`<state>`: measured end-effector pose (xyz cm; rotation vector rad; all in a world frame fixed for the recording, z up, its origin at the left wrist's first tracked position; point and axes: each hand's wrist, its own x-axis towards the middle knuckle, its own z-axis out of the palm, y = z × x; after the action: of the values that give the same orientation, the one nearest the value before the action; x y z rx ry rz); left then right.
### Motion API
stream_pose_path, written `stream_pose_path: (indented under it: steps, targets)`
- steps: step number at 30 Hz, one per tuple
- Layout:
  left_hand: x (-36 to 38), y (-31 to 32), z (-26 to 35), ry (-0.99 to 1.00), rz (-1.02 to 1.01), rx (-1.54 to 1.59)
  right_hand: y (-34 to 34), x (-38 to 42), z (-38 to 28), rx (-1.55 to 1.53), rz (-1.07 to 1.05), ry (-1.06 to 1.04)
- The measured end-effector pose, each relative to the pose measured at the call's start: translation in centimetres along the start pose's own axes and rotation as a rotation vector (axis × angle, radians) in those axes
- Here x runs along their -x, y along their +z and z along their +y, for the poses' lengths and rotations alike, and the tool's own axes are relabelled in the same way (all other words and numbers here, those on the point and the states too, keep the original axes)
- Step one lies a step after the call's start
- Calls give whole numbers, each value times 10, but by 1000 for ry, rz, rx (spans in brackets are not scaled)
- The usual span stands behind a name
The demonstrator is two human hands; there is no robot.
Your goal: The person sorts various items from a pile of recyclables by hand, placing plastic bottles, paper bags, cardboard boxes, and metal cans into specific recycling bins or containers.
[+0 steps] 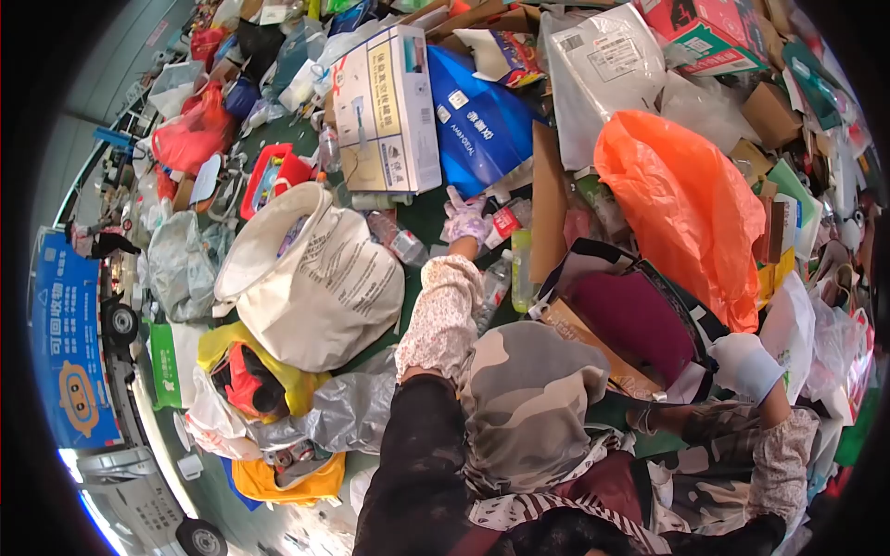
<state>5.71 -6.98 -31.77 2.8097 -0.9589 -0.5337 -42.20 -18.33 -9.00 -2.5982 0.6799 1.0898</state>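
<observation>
My left hand (466, 219), in a pale patterned glove, reaches forward with its fingers apart. Just right of it lies a plastic bottle with a red label (504, 222), and a clear bottle (400, 239) lies to its left. A yellow-green bottle (522, 269) stands a little nearer. At the right, my right hand (747, 367) in a whitish glove grips the edge of a black bag with a maroon inside (616, 310), which gapes open. Its fingertips are partly hidden. A piece of brown cardboard (593, 343) sticks up at the bag's near side.
A large white cloth sack (320, 287) stands left of my arm. Beyond are a white printed box (387, 111), a blue bag (477, 120) and an orange plastic bag (681, 213). Mixed waste surrounds me. A blue-sided truck (74, 343) is at far left.
</observation>
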Motion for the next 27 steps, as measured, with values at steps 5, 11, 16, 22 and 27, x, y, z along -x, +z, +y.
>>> stream_pose_path:
  steps: [5, 11, 16, 22, 27]
  targets:
    - [-41, -4, -1, 52, 216, 73, -3, 6, -3, 33, 14, -30]
    - [-64, -42, -4, 354, 809, 67, 7, 11, 2, 74, 99, -64]
    - [-40, -148, 48, 454, 905, 159, 2, 19, 2, 77, 60, -44]
    - [-11, -199, 59, 532, 895, 96, 2, 27, 0, 78, -10, -13]
    - [24, -227, 58, 505, 925, 47, 9, 28, 2, 66, -13, 0]
